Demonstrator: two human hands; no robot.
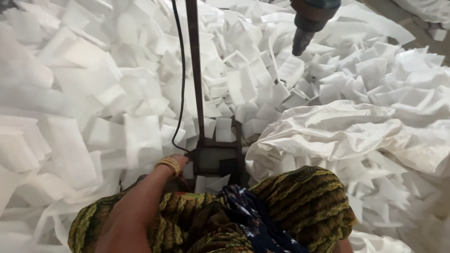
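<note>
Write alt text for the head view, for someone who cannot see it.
A person's left arm, with gold bangles at the wrist, reaches down to the dark metal base of an upright pole; the left hand is mostly hidden behind it. Heaps of white foam pieces lie all around, a white woven sack lies at right, and a black cable hangs beside the pole.

Matt white foam pieces [117, 107] with soft, slightly rough faces fill the left and upper frame. The woven plastic sack [347, 136] at right has a faint sheen and crinkles. The upright metal rod [195, 75] looks dark, rusty and dull; the bangles [169, 165] gleam golden.
</note>
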